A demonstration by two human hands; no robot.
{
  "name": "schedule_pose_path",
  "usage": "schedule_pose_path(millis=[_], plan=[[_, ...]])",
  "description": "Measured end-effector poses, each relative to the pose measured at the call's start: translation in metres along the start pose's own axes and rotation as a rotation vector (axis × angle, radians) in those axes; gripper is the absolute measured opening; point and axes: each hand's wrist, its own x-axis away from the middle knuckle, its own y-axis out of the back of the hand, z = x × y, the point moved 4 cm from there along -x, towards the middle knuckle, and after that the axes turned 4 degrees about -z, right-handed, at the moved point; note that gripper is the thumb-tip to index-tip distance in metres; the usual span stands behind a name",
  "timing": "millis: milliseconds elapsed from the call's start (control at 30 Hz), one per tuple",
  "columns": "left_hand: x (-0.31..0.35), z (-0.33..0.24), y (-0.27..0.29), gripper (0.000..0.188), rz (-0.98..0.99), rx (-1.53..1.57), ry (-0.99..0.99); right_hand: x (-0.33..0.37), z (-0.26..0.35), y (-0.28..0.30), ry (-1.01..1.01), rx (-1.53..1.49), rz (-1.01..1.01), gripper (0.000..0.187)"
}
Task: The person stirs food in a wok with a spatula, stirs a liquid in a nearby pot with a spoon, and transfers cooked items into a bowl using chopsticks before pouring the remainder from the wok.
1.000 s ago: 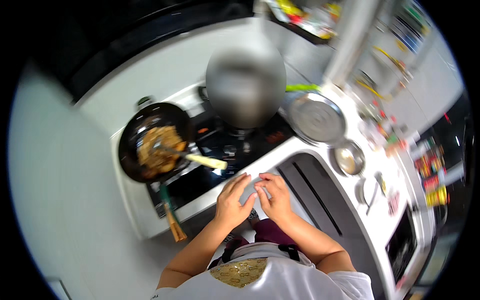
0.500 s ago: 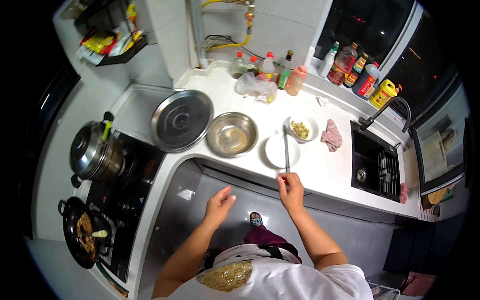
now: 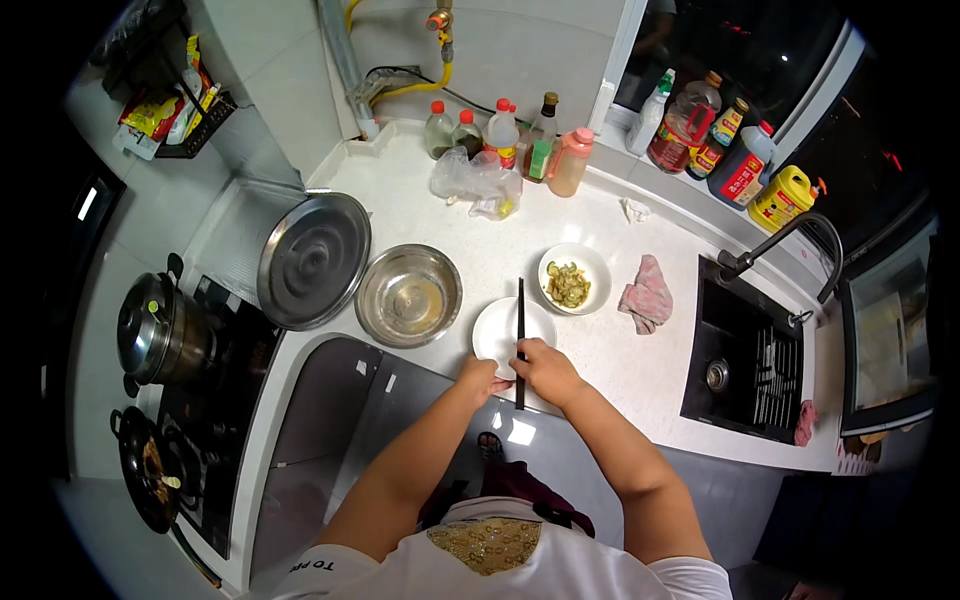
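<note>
At the counter's near edge stands a plain white bowl (image 3: 490, 335). My left hand (image 3: 477, 381) grips its near left rim, with some fingers hidden under the side. A pair of dark chopsticks (image 3: 521, 305) lies across the bowl, pointing away from me and overhanging the counter edge. My right hand (image 3: 549, 371) has its fingers closed round the chopsticks at the near rim. Just beyond, to the right, another white bowl (image 3: 601, 270) holds chopped green-yellow food (image 3: 567, 286). A shallow steel basin (image 3: 371, 302) sits to the left.
A large round lid (image 3: 313, 262) leans at the left corner. On the stove are a steel pot (image 3: 146, 335) and a wok (image 3: 137, 488). Bottles (image 3: 541, 140) and a plastic bag (image 3: 470, 180) stand behind; a pink cloth (image 3: 648, 296) lies before the black sink (image 3: 697, 400).
Both hands have moved forward to the near white bowl. My left hand has taken its rim, and my right hand has closed on the chopsticks. The view has shifted.
</note>
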Motion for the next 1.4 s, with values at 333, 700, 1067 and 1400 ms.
schedule_pose_path(millis=[333,700,1067,1400], plan=[[0.106,-0.005,0.05,0.052,-0.156,0.008,-0.222,0.052,0.033,0.094,-0.243,-0.744,-0.99,0.028],[0.188,-0.005,0.113,0.05,0.216,0.357,-0.076,0.019,0.086,0.054,-0.559,-1.768,-1.013,0.032],[0.185,-0.012,0.083,0.054,0.097,0.134,-0.185,0.065,0.094,0.079,-0.708,-1.811,-0.914,0.024],[0.216,-0.028,0.101,0.074,-0.171,0.081,-0.446,0.015,0.167,0.1,-0.143,-0.746,-0.485,0.003]])
